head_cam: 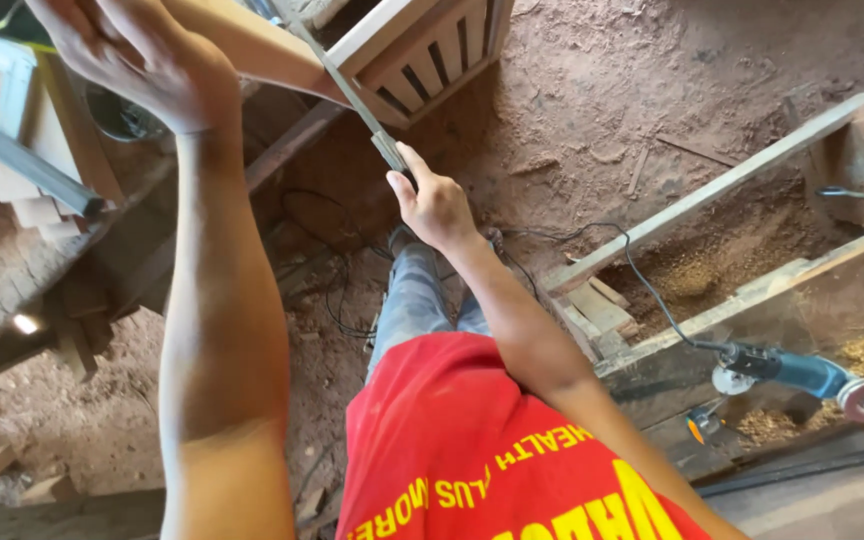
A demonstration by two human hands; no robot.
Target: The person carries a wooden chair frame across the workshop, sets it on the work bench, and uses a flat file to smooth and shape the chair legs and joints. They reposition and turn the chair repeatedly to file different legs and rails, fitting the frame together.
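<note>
Counting hands: two, both the person's own, both raised in front of the red shirt [452, 440].
Right hand [434, 205]: fingers curled shut round the lower end of a long flat metal strip [352, 95], thumb lying along its edge.
Left hand [142, 60]: lifted at the top left, fingers folded over, pressed against a pale wooden board [252, 45]; whether it truly grasps the board cannot be told, since the fingertips are out of sight.
Metal strips: one, grey, narrow and thin, with a dull worn sheen; it slants from the right hand up and to the left, crossing the board and the corner of the slatted frame.
Slatted wooden frame [432, 50]: one, pale wood with dark gaps between upright slats, at the top centre just behind the strip.
Angle grinders: one [802, 375], blue body with a reddish disc, lying on the workbench [832, 270] at the right, well apart from both hands.
Cables: one black cord [642, 280] running from the grinder across the sawdust.
Ground [602, 90]: reddish dirt strewn with wood scraps and offcuts.
Legs: grey trousers [412, 300] seen below the right hand.
</note>
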